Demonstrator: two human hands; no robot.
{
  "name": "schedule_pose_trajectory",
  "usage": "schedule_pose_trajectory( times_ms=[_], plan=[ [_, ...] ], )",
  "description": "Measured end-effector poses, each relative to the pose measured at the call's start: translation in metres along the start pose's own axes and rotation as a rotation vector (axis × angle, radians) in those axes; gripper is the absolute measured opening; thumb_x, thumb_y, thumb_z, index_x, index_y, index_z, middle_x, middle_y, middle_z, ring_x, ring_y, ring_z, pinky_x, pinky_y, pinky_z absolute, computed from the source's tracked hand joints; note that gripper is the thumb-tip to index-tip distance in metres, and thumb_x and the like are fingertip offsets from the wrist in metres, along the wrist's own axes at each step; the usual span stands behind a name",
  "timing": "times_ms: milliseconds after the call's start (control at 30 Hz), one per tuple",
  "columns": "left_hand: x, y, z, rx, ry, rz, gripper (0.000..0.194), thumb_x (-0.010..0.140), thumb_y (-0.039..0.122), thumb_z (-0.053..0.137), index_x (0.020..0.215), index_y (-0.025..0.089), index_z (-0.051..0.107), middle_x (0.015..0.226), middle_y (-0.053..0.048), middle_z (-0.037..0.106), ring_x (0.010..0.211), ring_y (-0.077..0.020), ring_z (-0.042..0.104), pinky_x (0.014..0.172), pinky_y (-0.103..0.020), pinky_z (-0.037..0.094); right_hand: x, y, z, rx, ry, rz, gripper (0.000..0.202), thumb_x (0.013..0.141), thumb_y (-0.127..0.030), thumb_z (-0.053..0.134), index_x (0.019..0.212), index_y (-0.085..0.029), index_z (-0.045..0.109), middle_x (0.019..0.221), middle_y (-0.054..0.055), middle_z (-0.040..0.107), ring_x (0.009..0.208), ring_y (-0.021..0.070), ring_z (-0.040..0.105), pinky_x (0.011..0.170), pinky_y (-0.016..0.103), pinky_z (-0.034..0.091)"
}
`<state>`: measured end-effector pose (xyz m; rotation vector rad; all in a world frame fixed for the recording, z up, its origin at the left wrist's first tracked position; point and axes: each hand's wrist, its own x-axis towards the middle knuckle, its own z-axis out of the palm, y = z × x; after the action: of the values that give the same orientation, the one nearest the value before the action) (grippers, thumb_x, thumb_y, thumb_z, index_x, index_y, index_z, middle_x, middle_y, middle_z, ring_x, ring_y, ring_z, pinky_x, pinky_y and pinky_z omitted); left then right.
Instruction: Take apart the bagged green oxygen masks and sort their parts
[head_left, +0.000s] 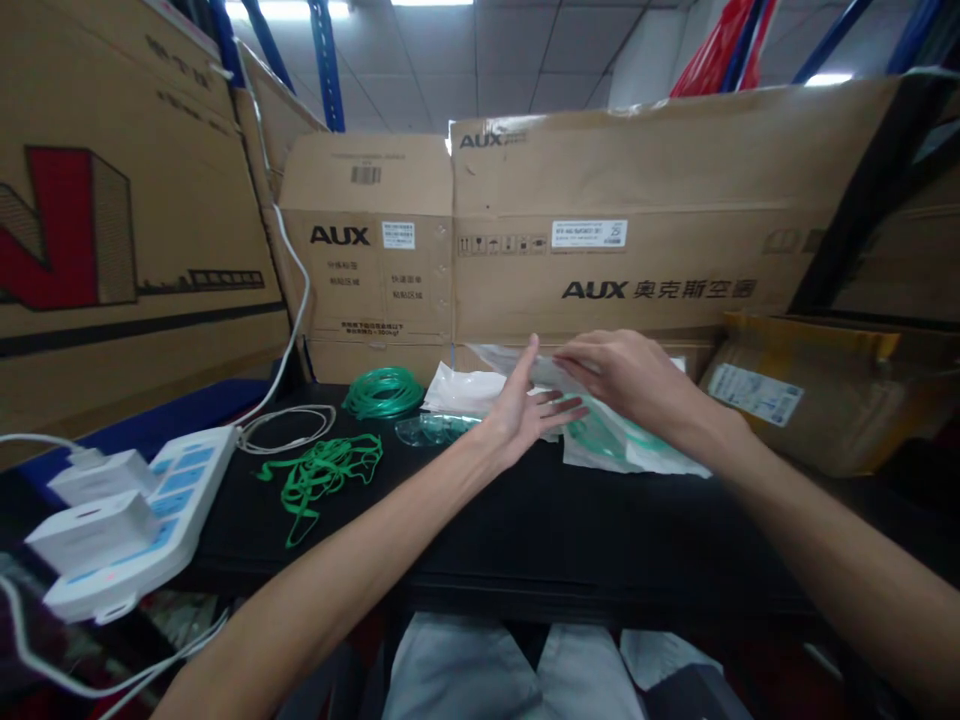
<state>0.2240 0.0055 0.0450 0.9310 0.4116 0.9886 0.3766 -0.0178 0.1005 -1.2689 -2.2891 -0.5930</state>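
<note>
My right hand [626, 375] pinches a thin, translucent plastic bag [551, 373] above the back of the black table. Beside it, my left hand [525, 410] is open, thumb up and fingers spread, close behind the bag's near side; whether it touches the bag I cannot tell. Under my right hand lies a clear and white pouch [637, 455] with pale green tubing inside. To the left of my left hand are a white packet [461, 388] and a clear packet with greenish contents [435, 430].
A coil of green tubing [383, 392], a tangled green cord [322, 475] and a white cable [289, 428] lie on the left. A power strip [187, 490] with plugged-in adapters stands nearer. Cardboard walls [637, 190] close the back; a taped box [817, 410] sits at right.
</note>
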Motion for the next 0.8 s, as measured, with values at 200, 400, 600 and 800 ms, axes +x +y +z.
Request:
schedule_pose_trajectory(
  times_ms=[200, 400, 600, 800],
  plan=[
    [0.0, 0.013, -0.018, -0.045, 0.16, 0.152, 0.009, 0.086, 0.015, 0.058, 0.095, 0.015, 0.057, 0.104, -0.01, 0.068, 0.095, -0.0187, 0.07, 0.096, -0.039, 0.059, -0.015, -0.007, -0.016, 0.301, 0.174, 0.049, 0.032, 0.096, -0.042, 0.055, 0.098, -0.021, 0.078, 0.105, 0.009, 0.077, 0.098, 0.0284, 0.071, 0.092, 0.041, 0.052],
    [-0.007, 0.023, -0.028, -0.064, 0.226, 0.227, 0.013, 0.078, 0.011, 0.067, 0.088, 0.014, 0.061, 0.103, -0.009, 0.069, 0.087, -0.017, 0.067, 0.086, -0.035, 0.063, -0.02, 0.034, -0.008, 0.706, 0.276, 0.506, 0.033, 0.088, -0.049, 0.065, 0.079, -0.019, 0.074, 0.082, 0.012, 0.074, 0.072, 0.0241, 0.067, 0.066, 0.038, 0.054],
    [-0.009, 0.021, -0.029, 0.023, 0.223, 0.255, 0.013, 0.075, 0.011, 0.072, 0.086, 0.015, 0.066, 0.109, -0.006, 0.068, 0.09, -0.0159, 0.065, 0.083, -0.033, 0.062, -0.026, 0.052, 0.016, 0.923, 0.149, 0.618, 0.024, 0.081, -0.042, 0.073, 0.074, -0.019, 0.07, 0.067, 0.007, 0.064, 0.05, 0.0127, 0.047, 0.045, 0.03, 0.04],
    [-0.009, 0.018, -0.032, 0.123, 0.141, 0.227, 0.016, 0.076, 0.017, 0.076, 0.089, 0.014, 0.069, 0.116, -0.008, 0.068, 0.098, -0.0173, 0.065, 0.082, -0.028, 0.061, -0.024, 0.05, 0.014, 0.946, 0.089, 0.645, 0.029, 0.075, -0.044, 0.079, 0.071, -0.016, 0.072, 0.057, 0.006, 0.062, 0.042, 0.0088, 0.035, 0.034, 0.024, 0.022]
  ],
)
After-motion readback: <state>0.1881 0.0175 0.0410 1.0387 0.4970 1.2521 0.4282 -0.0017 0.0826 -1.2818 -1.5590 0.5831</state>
